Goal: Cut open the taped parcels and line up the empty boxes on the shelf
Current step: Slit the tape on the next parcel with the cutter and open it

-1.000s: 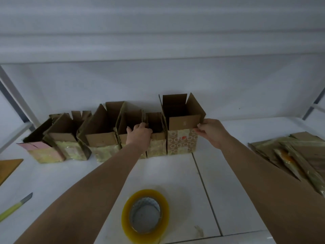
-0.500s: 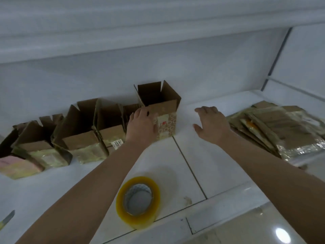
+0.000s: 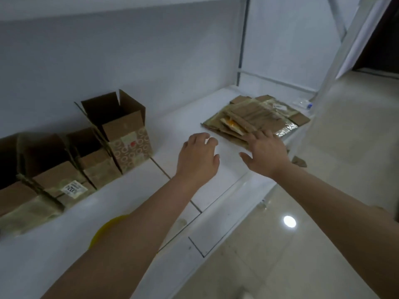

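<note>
Both hands have left the patterned open cardboard box in line (fingers loose, empty), left hand and right hand reaching toward the flattened taped brown parcels.

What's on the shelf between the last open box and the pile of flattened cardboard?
Bare white shelf between the open box and the flattened pile; only the left hand hovers there, head view.

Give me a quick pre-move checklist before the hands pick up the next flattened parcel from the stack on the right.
1. Left hand free: ok, holds nothing.
2. Right hand on target: ok, fingers touch the near edge of the flat parcel stack.
3. Row of open boxes upright: ok.
4. Free shelf beside the last box: ok.
5. Cutter within reach: cannot tell, not in view.
6. Tape roll out of the way: ok, under the left forearm.
</note>
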Tool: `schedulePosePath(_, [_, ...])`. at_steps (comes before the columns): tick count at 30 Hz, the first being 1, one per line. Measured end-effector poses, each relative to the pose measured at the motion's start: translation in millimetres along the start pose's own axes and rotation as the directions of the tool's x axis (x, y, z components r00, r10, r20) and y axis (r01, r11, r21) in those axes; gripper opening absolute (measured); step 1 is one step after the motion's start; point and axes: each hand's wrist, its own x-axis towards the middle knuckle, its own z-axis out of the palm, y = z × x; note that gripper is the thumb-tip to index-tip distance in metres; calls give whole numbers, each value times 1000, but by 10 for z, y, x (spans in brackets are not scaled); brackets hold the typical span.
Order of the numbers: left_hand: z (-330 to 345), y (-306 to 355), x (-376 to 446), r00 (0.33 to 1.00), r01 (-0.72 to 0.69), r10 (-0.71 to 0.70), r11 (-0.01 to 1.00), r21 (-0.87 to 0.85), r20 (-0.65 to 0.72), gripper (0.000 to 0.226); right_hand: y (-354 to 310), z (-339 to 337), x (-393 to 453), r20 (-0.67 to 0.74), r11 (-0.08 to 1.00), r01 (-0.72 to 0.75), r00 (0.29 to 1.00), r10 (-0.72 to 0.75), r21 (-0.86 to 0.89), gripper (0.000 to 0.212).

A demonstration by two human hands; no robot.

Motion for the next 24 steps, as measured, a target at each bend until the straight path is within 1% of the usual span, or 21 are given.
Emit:
schedulePosePath(5, [243,483,395,995,-92,91,996,10,35,39,529,77,19,-8,998,-53,999,53,21,52])
schedulePosePath(9, [512,843,860,992,-114,113,993,23,55,37,1092,122,214,-7,997,-69,998,69,17,52])
schedulePosePath(13, [749,1166,1391,994,-82,81,997,11,73,33,1759,147,505,15,998,-67,998,67,-7,56])
schedulePosePath(17, [934,1331,1806,997,-19,15,998,52,75,32,2251,230,809,47,998,-57,997,58,-25,49])
schedulePosePath(19, [1024,1358,1943,997,31,-37,997,74,74,32,2373,300,982,63,999,-36,997,37,-15,49])
schedulePosePath(24, [1256,1291,2131,983,126,-140,984,126,114,40,2476,598,1366,124,996,-17,992,6,86,51])
